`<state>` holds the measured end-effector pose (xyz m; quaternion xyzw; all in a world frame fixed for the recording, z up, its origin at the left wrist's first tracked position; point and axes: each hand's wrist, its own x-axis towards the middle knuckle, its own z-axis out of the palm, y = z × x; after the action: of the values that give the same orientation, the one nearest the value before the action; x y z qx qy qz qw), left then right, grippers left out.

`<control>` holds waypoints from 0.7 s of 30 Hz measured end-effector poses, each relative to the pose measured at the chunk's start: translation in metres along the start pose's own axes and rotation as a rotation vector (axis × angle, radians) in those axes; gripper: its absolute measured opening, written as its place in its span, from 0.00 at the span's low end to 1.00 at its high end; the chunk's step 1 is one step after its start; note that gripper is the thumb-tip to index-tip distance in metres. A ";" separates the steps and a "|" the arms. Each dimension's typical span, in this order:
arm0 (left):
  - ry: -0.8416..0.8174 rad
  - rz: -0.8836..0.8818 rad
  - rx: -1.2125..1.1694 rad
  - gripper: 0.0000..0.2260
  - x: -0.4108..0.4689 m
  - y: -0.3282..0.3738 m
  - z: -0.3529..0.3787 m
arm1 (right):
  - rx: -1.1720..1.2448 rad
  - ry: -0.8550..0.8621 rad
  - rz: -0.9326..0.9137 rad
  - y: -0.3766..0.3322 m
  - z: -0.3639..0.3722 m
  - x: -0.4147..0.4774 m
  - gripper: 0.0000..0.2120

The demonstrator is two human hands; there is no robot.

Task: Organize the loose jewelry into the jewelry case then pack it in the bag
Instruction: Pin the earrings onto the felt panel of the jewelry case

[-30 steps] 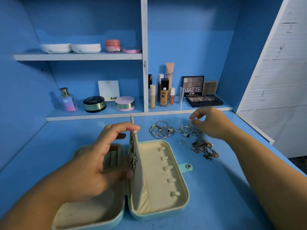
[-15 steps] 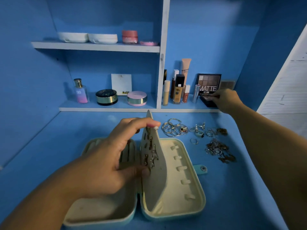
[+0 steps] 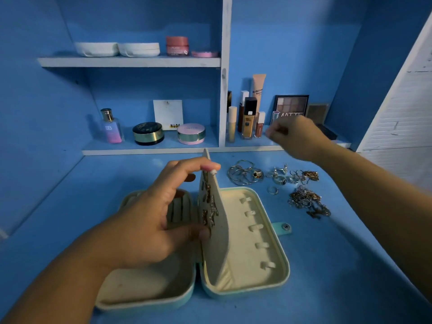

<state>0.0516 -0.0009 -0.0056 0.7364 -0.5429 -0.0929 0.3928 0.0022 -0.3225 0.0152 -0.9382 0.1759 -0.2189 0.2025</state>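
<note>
A mint jewelry case with cream lining lies open on the blue table. My left hand holds its middle flap upright, fingertips on the top edge and thumb at the side. Several earrings hang on the flap's left face. Loose jewelry lies behind the case on the right: thin silver bangles, rings and tangled chains. My right hand hovers above the rings, near the shelf, with its fingertips drawn together. It is blurred, and anything between the fingers is too small to see.
A low shelf behind the table holds bottles, compacts and an eyeshadow palette; an upper shelf carries white dishes and jars. The case's snap tab sticks out to the right. A white slatted panel stands at the right.
My right hand left the jewelry pile, reached to the palette on the shelf, and has now drawn back leftward above the rings. My left hand keeps holding the flap; the view moved closer.
</note>
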 end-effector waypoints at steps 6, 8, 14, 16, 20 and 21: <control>-0.036 -0.003 -0.154 0.32 0.001 -0.001 -0.004 | 0.155 -0.283 -0.187 -0.075 -0.011 -0.080 0.03; -0.039 0.002 -0.183 0.31 0.001 -0.001 -0.004 | 0.082 -0.349 -0.207 -0.079 -0.003 -0.097 0.03; -0.052 0.004 -0.191 0.32 0.001 0.000 -0.004 | -0.089 -0.359 -0.352 -0.063 0.024 -0.117 0.06; -0.057 0.001 -0.186 0.32 0.001 -0.001 -0.004 | -0.115 -0.353 -0.369 -0.063 0.024 -0.118 0.07; -0.057 0.001 -0.169 0.32 0.000 -0.002 -0.006 | -0.141 -0.378 -0.390 -0.070 0.021 -0.120 0.09; -0.053 -0.001 -0.162 0.33 0.001 -0.002 -0.006 | -0.157 -0.394 -0.382 -0.071 0.020 -0.120 0.09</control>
<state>0.0567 0.0017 -0.0028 0.6998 -0.5437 -0.1561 0.4363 -0.0722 -0.2050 -0.0098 -0.9916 -0.0304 -0.0521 0.1145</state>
